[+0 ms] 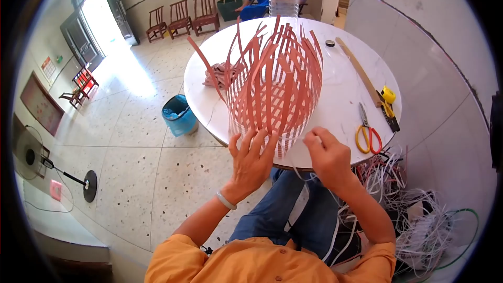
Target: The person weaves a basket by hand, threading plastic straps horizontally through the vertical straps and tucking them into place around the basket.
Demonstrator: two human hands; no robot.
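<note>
A partly woven basket (277,94) of reddish-brown upright strips and white cross strips rests on the round white table (346,105), its loose strip ends pointing up and away from me. My left hand (252,152) lies against the near side of the basket, its fingers spread over the weave. Just right of the basket, my right hand (330,156) is closed in a pinch on a white plastic strip (294,138). That strip runs from the weave to the fingers, and a length of it hangs below the table edge.
Scissors (367,132), a yellow tape measure (388,94), a wooden ruler (361,71) and a black tape roll (329,43) lie on the table's right. A cloth (222,75) is behind the basket. Tangled strips (419,230) heap at lower right; a blue bin (179,116) stands left.
</note>
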